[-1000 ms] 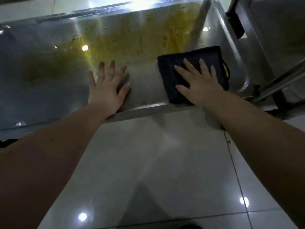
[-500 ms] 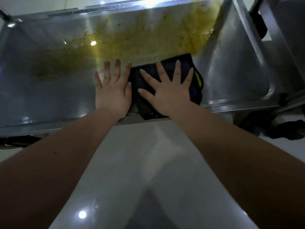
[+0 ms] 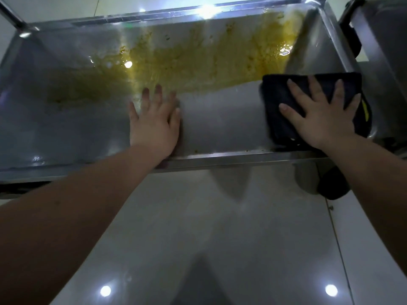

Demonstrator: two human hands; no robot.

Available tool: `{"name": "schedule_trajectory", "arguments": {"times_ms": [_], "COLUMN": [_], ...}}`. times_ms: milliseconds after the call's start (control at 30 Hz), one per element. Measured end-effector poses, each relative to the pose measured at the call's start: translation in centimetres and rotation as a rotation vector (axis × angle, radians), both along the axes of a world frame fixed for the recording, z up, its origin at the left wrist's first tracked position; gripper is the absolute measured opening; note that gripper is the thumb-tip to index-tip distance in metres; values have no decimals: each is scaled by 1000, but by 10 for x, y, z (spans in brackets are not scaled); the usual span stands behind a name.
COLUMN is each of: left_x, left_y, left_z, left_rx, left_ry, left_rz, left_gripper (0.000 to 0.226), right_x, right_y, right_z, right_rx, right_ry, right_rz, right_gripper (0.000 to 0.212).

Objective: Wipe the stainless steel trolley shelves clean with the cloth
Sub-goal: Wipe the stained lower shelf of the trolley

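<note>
Both hands lie flat on the trolley shelf (image 3: 66, 119): left hand (image 3: 155, 126) spread on bare steel, right hand (image 3: 319, 119) pressing the dark cloth (image 3: 277, 93) at the right end, beside the yellow smear (image 3: 198, 62).

**Colour rundown: grey steel, mustard mess, dark cloth**

So your silver-grey stainless steel trolley shelf (image 3: 66, 128) is basically two-tone right now. The far half wears a blotchy mustard-yellow smear (image 3: 198, 60). It's brightest and speckliest toward the right and fades into a murky olive-brown on the left. The strip nearest you is plain matte grey with no yellow on it, and the line between the two runs on a slant. Your folded dark navy cloth (image 3: 273, 91) reads nearly black, with one little yellow-green tag (image 3: 365, 110) popping on its right edge. Below, the glossy pale grey tiled floor (image 3: 220, 238) is plain apart from thin dark grout lines (image 3: 335, 238) and a few round white light spots (image 3: 105, 291).
</note>
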State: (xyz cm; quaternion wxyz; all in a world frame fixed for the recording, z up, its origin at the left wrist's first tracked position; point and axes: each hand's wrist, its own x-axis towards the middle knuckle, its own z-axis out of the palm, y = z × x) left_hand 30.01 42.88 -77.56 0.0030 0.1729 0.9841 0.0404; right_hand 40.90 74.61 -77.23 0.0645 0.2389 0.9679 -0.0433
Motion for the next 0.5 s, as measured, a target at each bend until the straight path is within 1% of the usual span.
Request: {"name": "schedule_trajectory", "arguments": {"times_ms": [67,133,233,300,400,433,500], "left_x": [-22,-38,-42,-41,-42,-42,-42], "left_y": [-9,-19,-25,-22,-18,-18,-18], "left_z": [3,1,-5,-7,-7,-7,-6], "left_rx": [-14,-59,-66,-63,-54,-53,-56], "left_ry": [13,-26,-74,-74,-77,-79,-85], "left_rz": [28,21,-11,-27,-24,-20,-14], "left_gripper": [53,54,54,54,54,54,53], "right_x": [1,2,-2,-12,-43,-56,-83], "right_y": [-2,-3,-1,1,-8,-19,-55], "right_z": [0,-1,-1,-1,0,0,0], "right_rx": [4,8,10,2,-11,-9,-11], "right_ry": [-12,-19,-10,-10,-17,-9,3], "right_rz": [2,2,-27,-96,-256,-266,-166], "right_gripper": [68,67,69,71,74,73,73]}}
